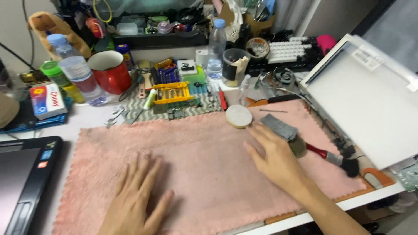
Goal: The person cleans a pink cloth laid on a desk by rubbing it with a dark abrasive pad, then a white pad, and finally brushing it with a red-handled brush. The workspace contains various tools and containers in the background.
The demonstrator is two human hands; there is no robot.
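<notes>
At the far left, a dark laptop (19, 178) lies on the white counter (93, 117). Behind it sits a small red-and-white box (47, 101), with two water bottles (82, 78) and a red mug (111, 70) further back.

A pink towel (209, 174) covers the centre of the counter. The left hand (133, 200) lies flat on the towel, palm down, fingers (143, 167) spread apart and holding nothing.

Behind the towel stands a yellow screwdriver-bit case (173, 93), with a taller clear bottle (216, 48) beyond it. A round white disc (238, 116) rests on the towel's rear edge.

The right hand (274, 159) rests palm down on the towel, fingers (261, 135) apart and extended towards the disc, not gripping anything. Its fingertips lie just beside the disc and a grey pad (278, 126). A brush (331, 157) with a red handle lies just right of the hand, its dark tip pointing towards the right edge of the towel.

At the far right, a large white panel (365, 100) lies at an angle on the counter. A white keyboard (289, 50) sits behind it.
</notes>
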